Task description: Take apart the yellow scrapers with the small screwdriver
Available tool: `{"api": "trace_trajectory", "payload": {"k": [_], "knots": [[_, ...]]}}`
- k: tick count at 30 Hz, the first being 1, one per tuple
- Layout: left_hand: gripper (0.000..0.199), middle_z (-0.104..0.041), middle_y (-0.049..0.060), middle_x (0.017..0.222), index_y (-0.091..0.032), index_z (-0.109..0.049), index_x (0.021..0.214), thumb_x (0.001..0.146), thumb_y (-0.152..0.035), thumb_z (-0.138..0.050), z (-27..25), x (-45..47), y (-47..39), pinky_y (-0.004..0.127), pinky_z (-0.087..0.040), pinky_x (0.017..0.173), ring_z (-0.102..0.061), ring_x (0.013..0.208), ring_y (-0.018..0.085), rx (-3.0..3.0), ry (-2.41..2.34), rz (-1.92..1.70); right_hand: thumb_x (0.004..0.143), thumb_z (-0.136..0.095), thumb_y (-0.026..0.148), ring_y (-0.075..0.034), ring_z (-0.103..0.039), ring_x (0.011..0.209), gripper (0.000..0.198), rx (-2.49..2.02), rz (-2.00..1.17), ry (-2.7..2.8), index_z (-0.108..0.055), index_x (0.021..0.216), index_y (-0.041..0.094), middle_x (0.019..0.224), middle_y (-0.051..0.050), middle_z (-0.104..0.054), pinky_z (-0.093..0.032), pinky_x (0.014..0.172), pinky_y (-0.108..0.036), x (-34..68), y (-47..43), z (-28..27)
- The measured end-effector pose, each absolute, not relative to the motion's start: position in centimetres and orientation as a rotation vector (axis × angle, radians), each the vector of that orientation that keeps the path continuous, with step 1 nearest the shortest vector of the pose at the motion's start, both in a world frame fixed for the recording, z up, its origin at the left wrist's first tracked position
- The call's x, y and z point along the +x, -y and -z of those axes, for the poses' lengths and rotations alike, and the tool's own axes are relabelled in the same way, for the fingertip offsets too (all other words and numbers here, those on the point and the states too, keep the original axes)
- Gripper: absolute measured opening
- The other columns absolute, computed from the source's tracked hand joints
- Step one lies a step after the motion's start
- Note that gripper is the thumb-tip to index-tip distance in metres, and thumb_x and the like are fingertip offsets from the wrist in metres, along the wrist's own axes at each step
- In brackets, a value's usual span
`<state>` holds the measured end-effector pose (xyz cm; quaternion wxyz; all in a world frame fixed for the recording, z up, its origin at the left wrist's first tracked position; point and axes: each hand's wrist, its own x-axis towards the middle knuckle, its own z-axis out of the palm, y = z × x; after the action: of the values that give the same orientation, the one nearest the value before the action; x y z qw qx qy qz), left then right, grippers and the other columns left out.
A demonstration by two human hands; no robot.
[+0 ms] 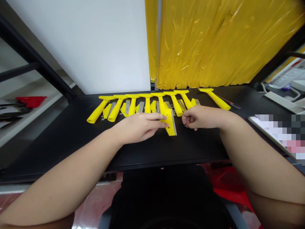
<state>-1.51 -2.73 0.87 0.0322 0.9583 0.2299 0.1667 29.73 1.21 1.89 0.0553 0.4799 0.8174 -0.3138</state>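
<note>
My left hand (pixel 145 125) pinches a yellow plate (pixel 169 122) with a grey metal blade (pixel 175 125) along its right edge. Between the plate and my right hand (pixel 196 117) is a small gap. The right fingers are curled together low over the tabletop; a tiny shiny bit shows under them, too small to name. Behind both hands stretches a row of yellow scraper handles (pixel 116 109), with yellow plates (pixel 107 111) and loose blades (pixel 141 107) lying among them. Tiny metal screws or nuts (pixel 103 118) sit near the leftmost handles.
Another scraper handle (pixel 218 98) lies apart at the right, beside a thin screwdriver-like tool (pixel 232 103). The black table (pixel 152 156) backs onto a white panel (pixel 107 47) and a yellow plastic sheet (pixel 202 47). A flat, partly blurred item (pixel 264 130) lies at the right edge.
</note>
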Motion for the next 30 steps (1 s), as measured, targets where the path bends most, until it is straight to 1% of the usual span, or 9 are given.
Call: {"api": "trace_trajectory", "payload": {"k": [5,10,14,18,25,28,30], "knots": [[0.038,-0.071,0.004,0.148,-0.028,-0.076,0.134,0.105,-0.015,-0.055,-0.9,-1.4,2.8,0.034,-0.061,0.110,-0.076,0.123,0.021,2.929,-0.682,-0.507,0.081,-0.067,0.018,-0.019,-0.072,0.065,0.005,1.407,0.955,-2.488,-0.068,0.084,0.023,0.074,0.000,-0.073,-0.052,0.063,-0.030,29.4,-1.0,-2.1],[0.040,-0.071,0.005,0.146,-0.028,-0.076,0.134,0.104,-0.013,-0.056,-0.9,-1.4,2.9,0.033,-0.063,0.108,-0.077,0.121,0.020,2.923,-0.666,-0.505,0.077,-0.068,0.016,-0.018,-0.067,0.058,0.007,1.427,0.990,-2.416,-0.066,0.081,0.022,0.074,0.000,-0.069,-0.048,0.056,-0.030,28.8,-0.4,-2.4],[0.040,-0.072,0.005,0.146,-0.028,-0.076,0.135,0.104,-0.012,-0.057,-0.8,-1.3,3.0,0.035,-0.062,0.109,-0.076,0.124,0.021,2.912,-0.649,-0.513,0.078,-0.066,0.018,-0.016,-0.062,0.063,0.005,1.330,0.991,-2.526,-0.066,0.081,0.022,0.073,0.001,-0.067,-0.047,0.059,-0.029,28.7,-0.3,-2.6],[0.039,-0.071,0.005,0.147,-0.028,-0.076,0.135,0.105,-0.013,-0.056,-0.8,-1.3,3.1,0.036,-0.061,0.111,-0.075,0.126,0.022,2.911,-0.642,-0.496,0.078,-0.065,0.021,-0.014,-0.058,0.067,0.002,1.257,1.102,-2.696,-0.064,0.078,0.022,0.073,0.002,-0.063,-0.046,0.063,-0.027,28.9,-0.2,-2.9],[0.041,-0.071,0.005,0.147,-0.028,-0.075,0.136,0.103,-0.011,-0.058,-0.8,-1.3,3.1,0.035,-0.061,0.112,-0.074,0.127,0.021,2.902,-0.630,-0.501,0.075,-0.067,0.022,-0.014,-0.058,0.067,0.004,1.329,1.169,-2.780,-0.064,0.076,0.021,0.074,0.002,-0.065,-0.045,0.062,-0.027,29.2,-0.3,-2.8],[0.041,-0.071,0.006,0.148,-0.028,-0.075,0.137,0.104,-0.011,-0.058,-0.7,-1.3,3.1,0.036,-0.061,0.113,-0.074,0.129,0.022,2.907,-0.608,-0.502,0.075,-0.069,0.022,-0.014,-0.060,0.069,0.006,1.336,1.268,-2.801,-0.066,0.080,0.021,0.076,0.002,-0.066,-0.048,0.065,-0.026,29.1,-0.3,-2.9],[0.040,-0.070,0.006,0.148,-0.028,-0.075,0.137,0.104,-0.012,-0.057,-0.7,-1.3,3.1,0.037,-0.061,0.113,-0.073,0.129,0.022,2.917,-0.595,-0.504,0.076,-0.074,0.025,-0.015,-0.065,0.071,0.010,1.390,1.362,-2.783,-0.068,0.084,0.021,0.078,0.000,-0.070,-0.051,0.067,-0.027,29.1,-0.4,-2.9]]}}
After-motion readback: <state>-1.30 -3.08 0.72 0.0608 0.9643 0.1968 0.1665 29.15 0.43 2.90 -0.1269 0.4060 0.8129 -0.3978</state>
